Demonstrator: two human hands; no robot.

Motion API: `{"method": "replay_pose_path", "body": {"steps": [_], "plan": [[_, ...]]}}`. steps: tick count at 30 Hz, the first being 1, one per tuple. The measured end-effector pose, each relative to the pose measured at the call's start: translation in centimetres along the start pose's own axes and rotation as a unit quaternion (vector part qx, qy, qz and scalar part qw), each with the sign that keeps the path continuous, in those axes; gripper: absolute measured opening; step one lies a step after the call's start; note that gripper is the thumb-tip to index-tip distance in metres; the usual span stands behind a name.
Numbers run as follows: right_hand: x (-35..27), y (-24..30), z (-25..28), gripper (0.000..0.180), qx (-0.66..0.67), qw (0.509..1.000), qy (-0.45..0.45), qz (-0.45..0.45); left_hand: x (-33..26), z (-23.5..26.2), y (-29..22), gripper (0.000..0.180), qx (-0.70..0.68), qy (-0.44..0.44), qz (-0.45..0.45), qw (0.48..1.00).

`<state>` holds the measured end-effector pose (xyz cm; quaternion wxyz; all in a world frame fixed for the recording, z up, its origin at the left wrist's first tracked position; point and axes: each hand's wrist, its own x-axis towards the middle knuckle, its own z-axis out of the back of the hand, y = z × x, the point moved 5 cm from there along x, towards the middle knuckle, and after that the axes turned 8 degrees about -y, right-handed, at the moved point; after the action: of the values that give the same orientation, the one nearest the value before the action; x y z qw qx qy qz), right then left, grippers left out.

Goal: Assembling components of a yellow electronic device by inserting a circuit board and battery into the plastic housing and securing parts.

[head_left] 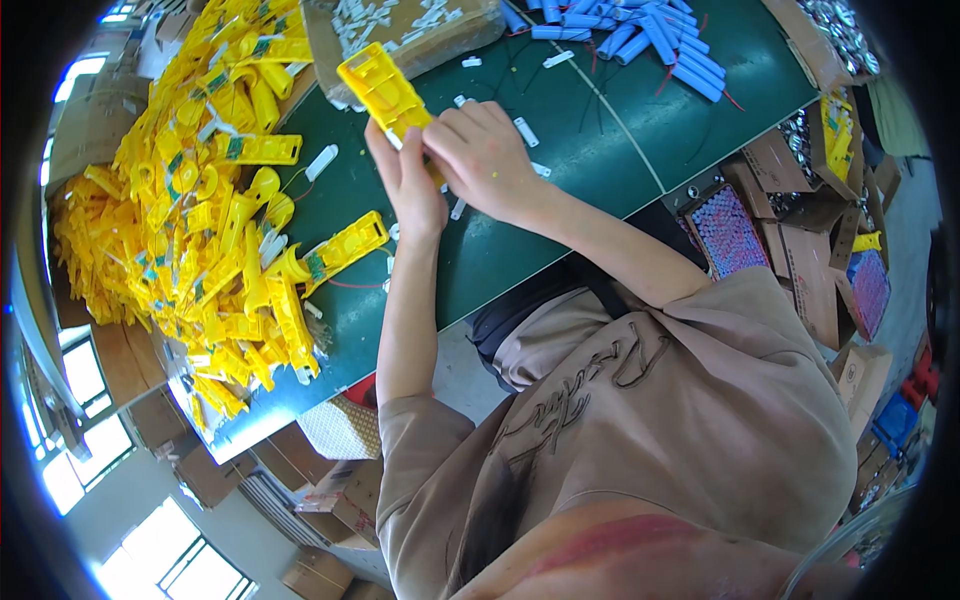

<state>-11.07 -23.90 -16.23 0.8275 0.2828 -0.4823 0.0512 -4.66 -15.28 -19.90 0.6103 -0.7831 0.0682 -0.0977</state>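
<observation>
The green surface (690, 145) is covered at its left by a heap of yellow parts (180, 230). At the far edge, blue cylinders (640, 35) are piled beside an open box (470, 38). A yellow housing (378, 85) is held tilted above the surface, its near end pinched by the left hand (412, 190); the right hand (488, 160) is curled against that end, its exact grip hidden. Small white pieces (525, 131) are scattered nearby.

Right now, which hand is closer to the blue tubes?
Right. The right hand is left of the blue tubes and nearer the person; the left hand is farther left.
</observation>
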Motion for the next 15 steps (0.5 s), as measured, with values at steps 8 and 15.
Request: {"method": "replay_pose_path", "body": {"steps": [8,15], "plan": [[-0.2,-0.6,0.0,0.014,-0.007,1.000,0.009,-0.005,0.2,-0.1,0.4,0.038,0.008,0.000,0.020,1.000],[2.6,-9.6,5.1,0.014,-0.118,0.993,0.022,-0.024,0.1,-0.3,-0.4,0.037,0.048,0.029,0.018,0.998]]}}
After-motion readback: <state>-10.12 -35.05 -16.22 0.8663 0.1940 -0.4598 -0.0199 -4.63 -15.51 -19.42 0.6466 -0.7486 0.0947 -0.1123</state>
